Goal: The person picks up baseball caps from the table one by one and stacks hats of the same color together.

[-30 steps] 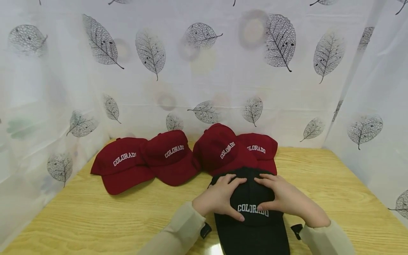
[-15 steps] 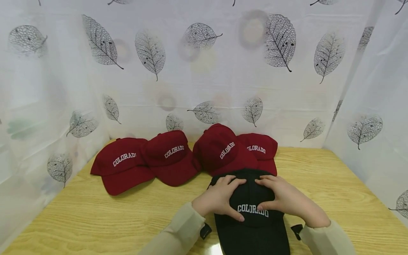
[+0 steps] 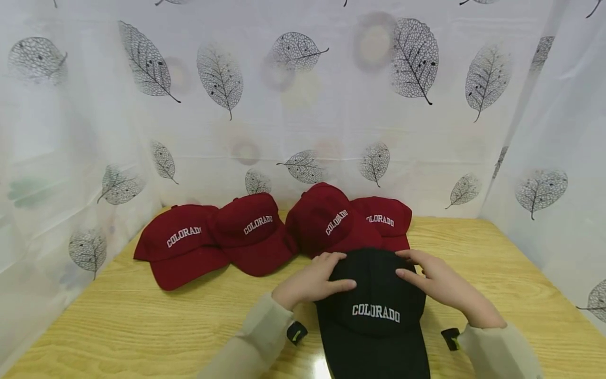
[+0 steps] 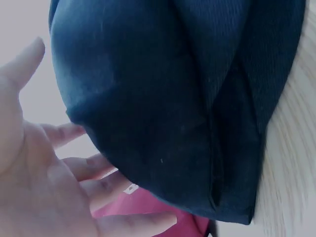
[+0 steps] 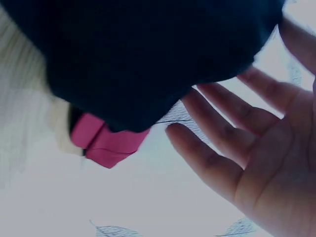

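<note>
A black baseball cap (image 3: 374, 289) with white COLORADO lettering lies on the table, its brim toward me. My left hand (image 3: 312, 281) is at the left side of its crown, fingers spread. On the opposite side is my right hand (image 3: 447, 284), thumb and fingers apart at the crown's edge. In the left wrist view, the palm (image 4: 39, 173) faces the black cap (image 4: 138, 98) with the fingers extended along its edge. The right wrist view has the extended right fingers (image 5: 212, 158) right at the rim of the dark cap (image 5: 143, 54), nothing gripped.
Several dark red COLORADO caps stand in a row behind: one at far left (image 3: 182, 242), one beside it (image 3: 253, 234), and two overlapping ones, a tilted cap (image 3: 322, 221) and a rear cap (image 3: 395, 213). A leaf-patterned curtain (image 3: 331, 126) closes off the wooden table (image 3: 165, 326).
Both hands have drawn apart from the top of the black cap to its sides, uncovering the lettering. The black cap and the red caps have stayed in place.
</note>
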`<state>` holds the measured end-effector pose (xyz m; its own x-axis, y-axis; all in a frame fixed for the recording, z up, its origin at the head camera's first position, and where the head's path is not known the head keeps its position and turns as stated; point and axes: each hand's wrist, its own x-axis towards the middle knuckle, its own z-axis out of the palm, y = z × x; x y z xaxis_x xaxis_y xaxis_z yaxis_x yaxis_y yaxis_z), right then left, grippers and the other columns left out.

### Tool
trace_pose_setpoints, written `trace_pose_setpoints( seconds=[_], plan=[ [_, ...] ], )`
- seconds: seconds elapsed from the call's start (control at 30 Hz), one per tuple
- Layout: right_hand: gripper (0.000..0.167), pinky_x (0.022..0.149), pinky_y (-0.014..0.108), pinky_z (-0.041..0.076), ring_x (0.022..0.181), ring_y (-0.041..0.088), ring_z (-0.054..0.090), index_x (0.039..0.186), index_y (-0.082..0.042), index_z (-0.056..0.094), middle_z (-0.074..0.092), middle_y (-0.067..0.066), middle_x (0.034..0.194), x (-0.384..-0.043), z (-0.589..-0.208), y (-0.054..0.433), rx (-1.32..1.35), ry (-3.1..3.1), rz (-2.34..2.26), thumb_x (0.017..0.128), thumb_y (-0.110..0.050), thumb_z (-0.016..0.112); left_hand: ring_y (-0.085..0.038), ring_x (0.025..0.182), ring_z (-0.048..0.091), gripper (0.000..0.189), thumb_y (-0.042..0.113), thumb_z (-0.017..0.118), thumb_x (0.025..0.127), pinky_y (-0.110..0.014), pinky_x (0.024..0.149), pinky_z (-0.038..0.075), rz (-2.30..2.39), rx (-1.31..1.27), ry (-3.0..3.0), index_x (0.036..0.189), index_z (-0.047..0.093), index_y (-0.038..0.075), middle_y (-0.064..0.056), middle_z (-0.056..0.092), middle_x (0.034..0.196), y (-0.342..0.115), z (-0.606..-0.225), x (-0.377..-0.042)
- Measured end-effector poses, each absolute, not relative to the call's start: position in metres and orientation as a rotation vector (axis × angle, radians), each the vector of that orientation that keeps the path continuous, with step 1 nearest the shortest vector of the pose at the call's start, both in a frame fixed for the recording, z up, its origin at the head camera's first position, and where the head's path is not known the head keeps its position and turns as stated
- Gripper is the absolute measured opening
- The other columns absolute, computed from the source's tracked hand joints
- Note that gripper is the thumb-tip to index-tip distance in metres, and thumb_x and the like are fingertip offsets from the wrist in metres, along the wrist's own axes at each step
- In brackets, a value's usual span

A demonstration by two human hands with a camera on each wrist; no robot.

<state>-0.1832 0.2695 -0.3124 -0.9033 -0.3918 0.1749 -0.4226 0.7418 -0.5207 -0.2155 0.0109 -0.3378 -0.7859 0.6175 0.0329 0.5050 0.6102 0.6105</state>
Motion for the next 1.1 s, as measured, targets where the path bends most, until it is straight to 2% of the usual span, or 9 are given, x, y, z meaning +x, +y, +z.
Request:
trace_pose_setpoints(
  seconds=[0.1, 0.17, 0.3, 0.4, 0.53, 0.8, 0.97, 1.1],
  plan=[
    [0.039, 0.078, 0.049, 0.042, 0.096, 0.031, 0.053, 0.116, 0.005, 0.05, 0.055, 0.015, 0.108, -0.188, -0.315, 0.274, 0.631, -2.885, 0.923, 0.09, -0.024, 0.052, -0.024, 0.104, 0.044, 0.043, 0.032, 0.045, 0.092, -0.036, 0.09, 0.034, 0.971, 0.91, 2.709, 0.119, 0.047, -0.001, -0.012, 0.049, 0.113, 0.009, -0.339, -0.22],
    [0.037, 0.078, 0.047, 0.042, 0.097, 0.032, 0.052, 0.116, 0.006, 0.049, 0.055, 0.016, 0.108, -0.19, -0.318, 0.278, 0.623, -2.895, 0.949, 0.091, -0.021, 0.049, -0.025, 0.098, 0.048, 0.032, 0.024, 0.043, 0.094, -0.036, 0.087, 0.036, 0.962, 0.909, 2.782, 0.108, 0.054, -0.003, -0.013, 0.053, 0.103, 0.008, -0.341, -0.223],
    [0.033, 0.081, 0.046, 0.041, 0.099, 0.032, 0.051, 0.115, 0.006, 0.051, 0.055, 0.017, 0.109, -0.194, -0.323, 0.283, 0.579, -2.919, 0.998, 0.093, -0.018, 0.045, -0.022, 0.083, 0.05, 0.016, 0.012, 0.047, 0.092, -0.033, 0.075, 0.04, 0.964, 0.906, 2.887, 0.089, 0.057, 0.0, -0.008, 0.053, 0.086, 0.006, -0.344, -0.225],
    [0.032, 0.082, 0.047, 0.04, 0.1, 0.034, 0.05, 0.111, 0.008, 0.053, 0.055, 0.019, 0.108, -0.195, -0.325, 0.285, 0.574, -2.935, 1.03, 0.093, -0.016, 0.044, -0.02, 0.078, 0.049, 0.01, 0.008, 0.05, 0.09, -0.031, 0.07, 0.041, 1.005, 0.882, 2.899, 0.085, 0.055, 0.002, -0.006, 0.05, 0.081, 0.004, -0.346, -0.226],
    [0.029, 0.081, 0.046, 0.041, 0.098, 0.033, 0.051, 0.108, 0.008, 0.055, 0.056, 0.02, 0.106, -0.196, -0.328, 0.284, 0.562, -2.951, 1.049, 0.092, -0.014, 0.046, -0.019, 0.073, 0.049, 0.008, 0.006, 0.051, 0.088, -0.03, 0.067, 0.041, 1.029, 0.863, 2.903, 0.081, 0.053, 0.004, -0.004, 0.048, 0.076, 0.003, -0.349, -0.227],
    [0.011, 0.065, 0.032, 0.044, 0.078, 0.019, 0.052, 0.092, -0.001, 0.06, 0.059, 0.005, 0.086, -0.196, -0.33, 0.28, 0.457, -2.908, 0.994, 0.088, -0.008, 0.053, -0.016, 0.066, 0.045, 0.012, 0.003, 0.046, 0.09, -0.028, 0.061, 0.039, 1.015, 0.867, 2.917, 0.078, 0.046, 0.004, -0.002, 0.043, 0.07, 0.004, -0.353, -0.229],
    [0.01, 0.065, 0.034, 0.042, 0.076, 0.018, 0.052, 0.089, -0.004, 0.061, 0.058, 0.003, 0.083, -0.194, -0.33, 0.275, 0.439, -2.876, 0.931, 0.088, -0.011, 0.054, -0.015, 0.065, 0.043, 0.012, 0.004, 0.047, 0.09, -0.028, 0.06, 0.038, 1.011, 0.863, 2.912, 0.078, 0.045, 0.005, -0.001, 0.042, 0.069, 0.003, -0.353, -0.228],
    [0.008, 0.066, 0.036, 0.043, 0.077, 0.019, 0.053, 0.086, -0.006, 0.061, 0.058, 0.001, 0.081, -0.189, -0.323, 0.268, 0.44, -2.838, 0.865, 0.087, -0.011, 0.055, -0.015, 0.063, 0.042, 0.016, 0.013, 0.05, 0.09, -0.028, 0.057, 0.036, 0.934, 0.802, 2.88, 0.077, 0.043, 0.008, -0.002, 0.041, 0.067, -0.003, -0.344, -0.223]
  ],
)
